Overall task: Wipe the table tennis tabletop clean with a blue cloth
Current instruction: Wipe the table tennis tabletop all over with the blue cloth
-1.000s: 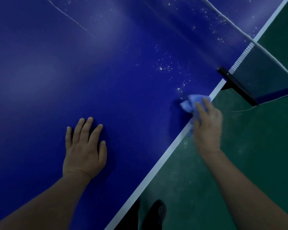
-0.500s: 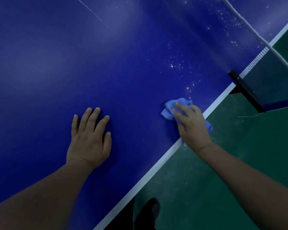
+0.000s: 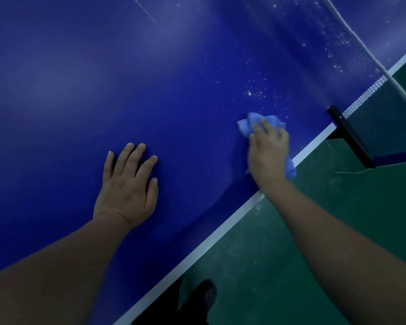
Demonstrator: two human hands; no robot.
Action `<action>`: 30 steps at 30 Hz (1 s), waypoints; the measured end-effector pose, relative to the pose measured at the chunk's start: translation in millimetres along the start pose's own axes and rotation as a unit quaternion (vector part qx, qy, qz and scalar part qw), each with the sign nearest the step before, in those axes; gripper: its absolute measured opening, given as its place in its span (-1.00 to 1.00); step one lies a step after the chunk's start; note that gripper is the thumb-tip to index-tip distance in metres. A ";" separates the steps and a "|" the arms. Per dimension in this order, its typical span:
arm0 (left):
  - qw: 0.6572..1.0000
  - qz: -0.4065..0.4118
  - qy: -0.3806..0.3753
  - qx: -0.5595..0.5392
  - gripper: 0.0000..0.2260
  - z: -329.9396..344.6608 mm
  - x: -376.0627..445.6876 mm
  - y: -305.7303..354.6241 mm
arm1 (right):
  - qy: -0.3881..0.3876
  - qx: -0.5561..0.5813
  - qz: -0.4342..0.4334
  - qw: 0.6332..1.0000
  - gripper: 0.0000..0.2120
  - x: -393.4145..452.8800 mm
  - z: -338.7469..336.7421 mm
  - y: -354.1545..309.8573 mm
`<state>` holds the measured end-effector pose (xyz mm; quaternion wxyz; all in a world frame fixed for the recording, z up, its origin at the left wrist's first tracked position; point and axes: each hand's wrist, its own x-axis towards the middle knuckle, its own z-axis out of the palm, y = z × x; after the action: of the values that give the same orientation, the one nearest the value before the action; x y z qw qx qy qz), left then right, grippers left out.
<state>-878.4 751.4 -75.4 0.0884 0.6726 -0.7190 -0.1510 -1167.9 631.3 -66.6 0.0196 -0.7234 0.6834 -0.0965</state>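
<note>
I see my right hand (image 3: 268,153) clutching the bunched blue cloth (image 3: 251,124) against the tabletop (image 3: 103,78), near the net post (image 3: 348,134); my left hand (image 3: 127,184) rests flat, fingers spread, farther from that post

Cloth: crumpled light-blue cloth (image 3: 251,124) is lying bunched near the white edge line.
Surface: dark-blue table tennis surface (image 3: 103,90) is showing white specks near the cloth.

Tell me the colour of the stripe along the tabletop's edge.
White. The painted edge stripe borders the dark blue table tennis tabletop, clearest in the head view.
</note>
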 end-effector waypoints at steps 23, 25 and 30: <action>0.986 -0.151 0.057 -0.037 -0.50 -18.7 45.4 -24.4 | -0.157 0.084 -0.493 0.852 -0.64 145.1 23.7 -85.4; 0.980 -0.179 0.086 -0.029 -0.48 -27.5 83.0 -38.1 | -0.153 0.094 -0.533 0.827 -0.65 179.9 32.4 -104.5; 0.943 -0.297 0.145 -0.044 -0.47 -45.1 195.8 -72.4 | -0.136 0.102 -0.628 0.759 -0.64 277.9 61.1 -173.7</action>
<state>-811.0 548.7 -72.3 0.1720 0.8658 -0.4585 -0.1028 -973.5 360.5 -67.3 0.1209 -0.9897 0.0517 -0.0574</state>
